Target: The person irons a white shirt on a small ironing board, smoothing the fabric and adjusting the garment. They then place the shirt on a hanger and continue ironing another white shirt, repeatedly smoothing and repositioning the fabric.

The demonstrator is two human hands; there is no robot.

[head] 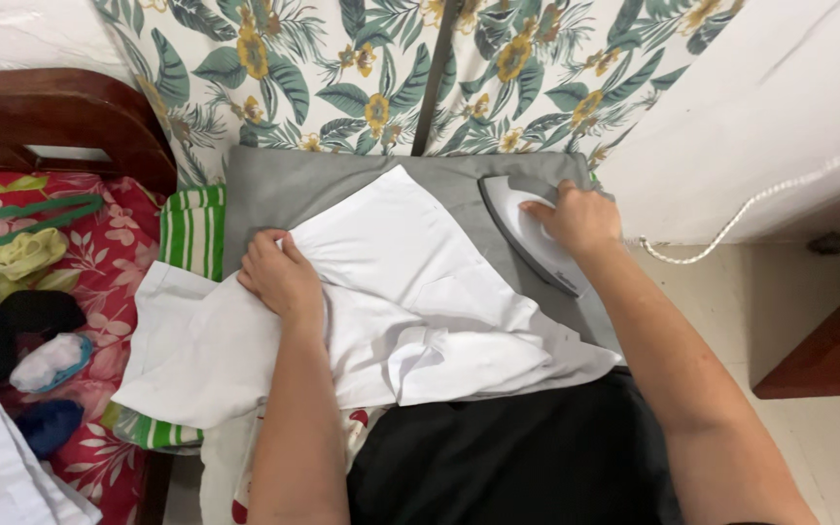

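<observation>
The grey pad (pixel 342 185) serves as the landmark here. Much of it is covered: a white garment (pixel 410 292) lies spread across its middle and spills off its left edge, over a green-and-white striped cloth (pixel 192 228) of which only strips show at the pad's left side and below the garment. The pad's near edge is hidden behind the person's dark clothing and both forearms. The iron (pixel 527 233) sits on the pad's right part, near the far right corner, just beside the garment's right edge; its handle is hidden under the right hand (pixel 576 219), which is closed around it, and only the pale body and dark sole rim show. The iron's long axis runs diagonally, one end toward the pad's far edge and the other toward its right near side; which end is the tip is hard to tell. The left hand (pixel 279 272) rests on the garment at the pad's left part, fingers curled and bunching the fabric; how firmly it holds cannot be told. A white cord (pixel 760 199) runs along the wall right of the pad, and its join to the iron is hidden by the right wrist.
</observation>
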